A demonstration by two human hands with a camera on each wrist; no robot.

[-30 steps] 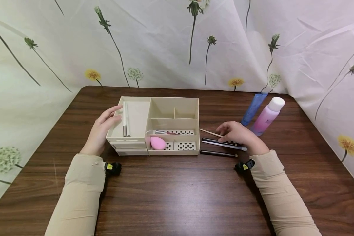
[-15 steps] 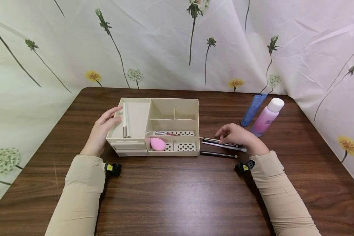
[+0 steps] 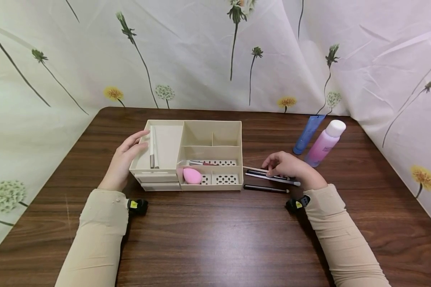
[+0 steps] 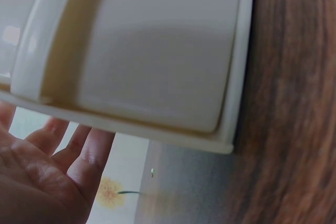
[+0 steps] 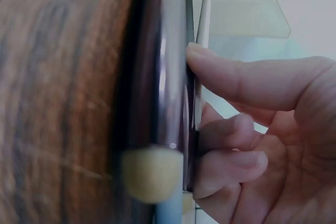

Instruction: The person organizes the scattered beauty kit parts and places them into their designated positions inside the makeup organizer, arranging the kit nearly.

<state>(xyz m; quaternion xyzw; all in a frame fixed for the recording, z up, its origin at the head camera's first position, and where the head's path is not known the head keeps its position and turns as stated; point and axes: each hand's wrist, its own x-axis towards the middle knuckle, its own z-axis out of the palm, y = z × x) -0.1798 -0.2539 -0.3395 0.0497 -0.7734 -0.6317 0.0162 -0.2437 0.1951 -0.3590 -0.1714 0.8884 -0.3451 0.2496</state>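
My left hand (image 3: pixel 123 161) rests against the left side of a beige desk organizer (image 3: pixel 212 187), its fingers reaching the rim. In the left wrist view those fingers are fairly straight along the outside wall. Right of the organizer, my right hand (image 3: pixel 289 167) pinches a thin pale-handled stick (image 5: pixel 205 14) between thumb and fingers; its far end is hidden by the hand. Close beneath lie dark-handled makeup brushes and a white-handled brush (image 3: pixel 273 177). A separate black makeup brush (image 3: pixel 265 188) with a pale tip lies nearest the front.
Inside the organizer are a pink makeup sponge (image 3: pixel 192 176), a slim silver-and-red tube (image 3: pixel 201 162) and two slim white sticks (image 3: pixel 152 147). Behind my right hand stand a blue squeeze tube (image 3: pixel 309 134) and a pink bottle (image 3: pixel 325 143) with a white cap. A flowered cloth (image 3: pixel 201 52) hangs behind the table.
My right hand has shifted slightly toward me, and the pale stick has come down closer to the dark brushes. My left hand keeps its place on the organizer.
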